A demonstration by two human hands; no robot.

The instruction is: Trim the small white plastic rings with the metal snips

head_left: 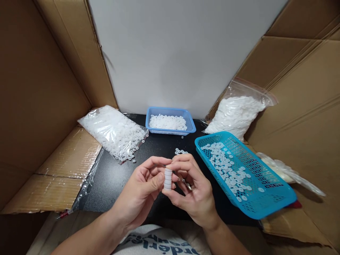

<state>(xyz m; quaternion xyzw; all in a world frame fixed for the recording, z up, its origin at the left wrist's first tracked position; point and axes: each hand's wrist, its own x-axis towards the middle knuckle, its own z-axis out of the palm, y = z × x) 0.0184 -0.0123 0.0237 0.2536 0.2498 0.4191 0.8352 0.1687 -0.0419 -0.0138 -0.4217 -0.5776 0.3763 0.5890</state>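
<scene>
A short upright stack of white plastic rings (168, 179) is held between both hands above the black table. My left hand (145, 186) pinches its side, thumb in front and fingers behind. My right hand (195, 189) grips it from the right, forefinger at the top and thumb at the bottom. Something small and metallic (187, 184) shows among the curled fingers of my right hand; its kind is unclear. Just beyond the hands, several loose white rings (181, 151) lie on the table.
A teal basket (276, 193) with scattered white rings stands at right. At the back is a blue basket (170, 132) of small white pieces. Clear bags of white pieces lie at left (111, 131) and back right (235, 113). Cardboard walls (305, 106) flank the black table (114, 184).
</scene>
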